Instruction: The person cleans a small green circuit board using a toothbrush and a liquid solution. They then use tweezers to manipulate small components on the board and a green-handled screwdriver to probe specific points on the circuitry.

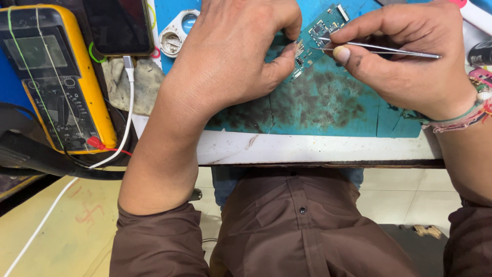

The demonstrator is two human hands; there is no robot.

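Nearest of all, two brown sleeves are being seen at the bottom, with the forearms reaching up over the white table edge (pixel 307 149).

The left hand (pixel 230 56) is being laid down flat and heavy on the stained blue-green mat (pixel 328 107). Its fingers are being curled in tight, and its thumb (pixel 279 66) and bent finger are being pressed onto the edge of the small green circuit board (pixel 318 33). The board is being kept still near the top of the mat, between the two hands.

The right hand (pixel 410 56) is being held with the wrist low, just over the mat, and beaded bands (pixel 469 115) are being worn on it. The thin metal tweezers (pixel 379 48) are being pinched between the thumb and fingers, with the tips being pointed left onto the tiny parts on the board.

For work this small, it is judged best if the board is being pinned firmly and the tweezers are being squeezed only softly, so nothing is being flicked away.

Farther off on the left, a yellow meter (pixel 56 77), a dark phone (pixel 118 25) with a white cable (pixel 128 118), and a grey rag (pixel 136 84) are being left alone.
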